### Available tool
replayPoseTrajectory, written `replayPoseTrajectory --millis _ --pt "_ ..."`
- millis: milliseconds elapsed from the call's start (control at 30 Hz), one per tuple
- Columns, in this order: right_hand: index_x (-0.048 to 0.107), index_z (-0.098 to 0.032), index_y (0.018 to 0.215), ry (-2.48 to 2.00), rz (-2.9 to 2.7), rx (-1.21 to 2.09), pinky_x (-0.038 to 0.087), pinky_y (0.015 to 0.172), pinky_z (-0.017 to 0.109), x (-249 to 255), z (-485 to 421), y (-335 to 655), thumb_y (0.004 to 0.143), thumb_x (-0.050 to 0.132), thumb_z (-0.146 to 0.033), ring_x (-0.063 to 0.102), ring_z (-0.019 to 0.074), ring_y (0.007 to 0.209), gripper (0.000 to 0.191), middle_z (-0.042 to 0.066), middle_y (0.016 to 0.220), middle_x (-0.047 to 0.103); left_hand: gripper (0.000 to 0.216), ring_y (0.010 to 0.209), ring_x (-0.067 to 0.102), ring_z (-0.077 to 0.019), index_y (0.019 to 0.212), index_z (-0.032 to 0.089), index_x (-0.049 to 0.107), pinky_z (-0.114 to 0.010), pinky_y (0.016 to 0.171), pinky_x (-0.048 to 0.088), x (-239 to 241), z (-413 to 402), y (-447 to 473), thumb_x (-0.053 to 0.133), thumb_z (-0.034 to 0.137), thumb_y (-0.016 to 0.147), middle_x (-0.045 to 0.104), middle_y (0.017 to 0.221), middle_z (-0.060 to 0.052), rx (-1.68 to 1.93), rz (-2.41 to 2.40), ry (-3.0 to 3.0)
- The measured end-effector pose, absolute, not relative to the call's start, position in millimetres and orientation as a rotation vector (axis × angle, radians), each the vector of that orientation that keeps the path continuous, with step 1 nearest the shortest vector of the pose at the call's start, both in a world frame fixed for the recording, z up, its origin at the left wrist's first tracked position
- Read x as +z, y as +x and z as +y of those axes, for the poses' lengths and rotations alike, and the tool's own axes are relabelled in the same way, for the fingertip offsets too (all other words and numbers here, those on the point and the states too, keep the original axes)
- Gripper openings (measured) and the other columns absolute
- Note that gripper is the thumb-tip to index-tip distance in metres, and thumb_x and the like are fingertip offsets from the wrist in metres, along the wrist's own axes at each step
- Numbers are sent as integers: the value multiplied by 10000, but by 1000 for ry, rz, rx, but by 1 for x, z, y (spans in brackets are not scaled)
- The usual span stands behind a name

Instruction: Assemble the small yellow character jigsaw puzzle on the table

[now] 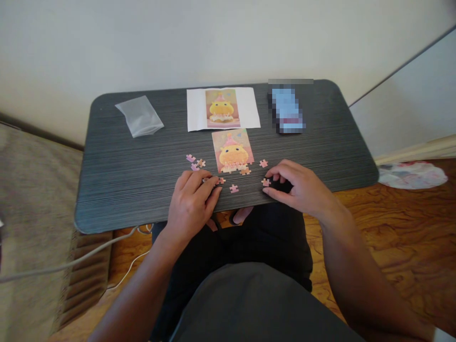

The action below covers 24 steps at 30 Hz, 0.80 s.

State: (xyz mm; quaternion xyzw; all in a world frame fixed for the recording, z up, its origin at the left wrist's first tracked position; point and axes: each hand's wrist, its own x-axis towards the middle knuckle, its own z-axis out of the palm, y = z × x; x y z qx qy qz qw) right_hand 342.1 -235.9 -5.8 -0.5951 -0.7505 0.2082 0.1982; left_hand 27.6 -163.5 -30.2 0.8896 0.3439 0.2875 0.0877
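Observation:
A partly assembled jigsaw puzzle (233, 151), showing a yellow animal in a pink party hat, lies at the middle of the table with a jagged lower edge. My left hand (192, 197) rests at the front edge, fingers stretched over loose pieces they partly hide. By its index fingertip lies a pink puzzle piece (221, 180). Thumb and index finger of my right hand (299, 185) are spread on either side of another puzzle piece (266, 182) on the table. Several more loose pieces lie around, including a pink one (233, 188) between my hands.
Behind the puzzle lies a white sheet (195, 109) printed with the same picture. A clear plastic bag (140, 116) is at the back left, a blurred-out phone-like object (288, 109) at the back right. The dark table (117, 185) stands against a wall; cables (71, 263) run below its left side.

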Motion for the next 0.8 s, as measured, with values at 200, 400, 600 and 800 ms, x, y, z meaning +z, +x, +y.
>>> replayPoseTrajectory --millis 200,400,600,800 --pt "637 -240 1049 -1828 -2095 467 522 804 402 -9 -238 325 1029 681 -350 665 250 905 120 65 1014 633 102 1016 616 -261 1070 176 766 -474 908 564 -30 -164 32 682 178 1013 723 1113 -114 862 979 2621" --pt "635 -243 1038 -1839 -2125 449 530 801 411 -7 -237 315 1034 697 -385 684 262 917 156 67 1027 650 97 994 611 -246 1045 176 771 -467 907 547 -27 -166 29 679 180 1013 726 1078 -105 838 970 2585" --pt "638 -227 1047 -1841 -2104 455 543 836 425 -5 -238 309 1007 736 -332 692 272 953 149 70 1040 654 76 1006 626 -250 1011 186 777 -464 912 551 -25 -166 26 702 197 1002 728 1078 -101 858 985 2572" --pt "667 -256 1029 -1707 -1896 589 568 774 382 -3 -238 296 998 753 -296 708 217 860 100 32 982 706 58 957 627 -232 1026 182 761 -442 874 554 -24 -166 30 717 171 990 733 1030 -87 941 966 2568"
